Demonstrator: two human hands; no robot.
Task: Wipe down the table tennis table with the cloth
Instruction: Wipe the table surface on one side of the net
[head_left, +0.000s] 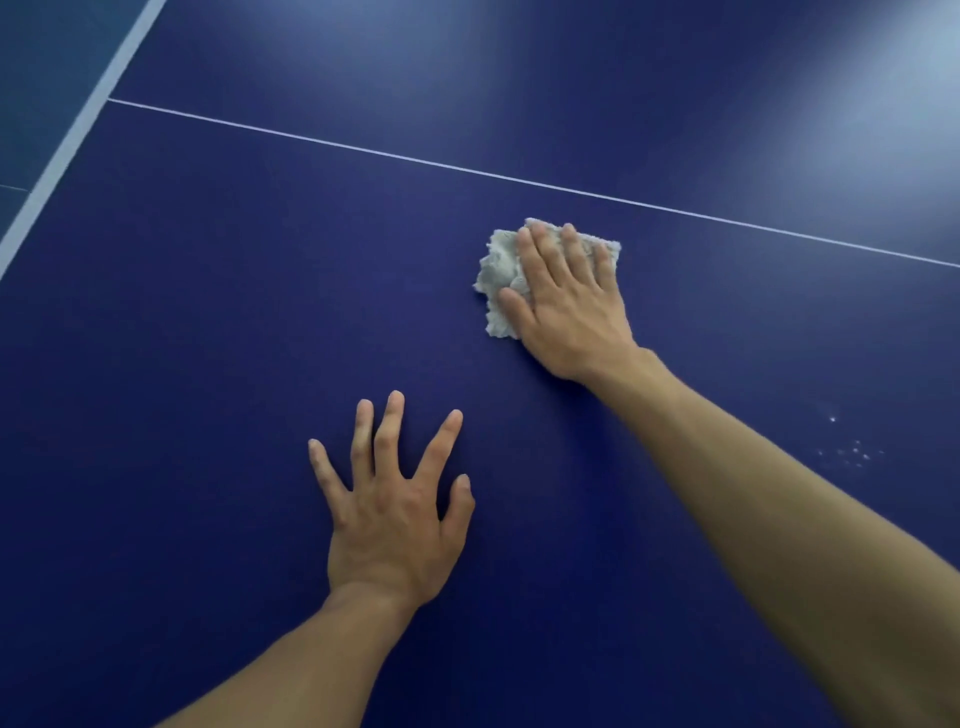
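The table tennis table (208, 322) lay under both my hands, dark blue, and it filled the whole view. My right hand (566, 306) was stretched far forward, and my left hand (395, 519) was nearer to my body and to the left of it; the two were well apart. The left hand was flat on the bare surface with the fingers spread wide, holding nothing. I think it served to carry my weight while I leaned over. The right hand was also flat, its fingers straight and close together, and it pressed the cloth (498, 275) down on the table. It did not grip the cloth. The cloth was pale grey and crumpled. It showed beyond my fingertips and to the left of my thumb, and the rest was hidden under the palm.

Just beyond the right hand a thin white line (467, 174) crossed the table. Far to the left of both hands ran the broad white border (67, 156). To the right of my right forearm, nearer to me than the cloth, were some small pale specks (854, 452); whether water or dirt I could not tell.

By my judgement I was in the middle of the wiping, with much of the surface left to do. The next move called for sliding the cloth under even pressure, probably back toward those specks, with the palm flat so that the cloth did not bunch up.
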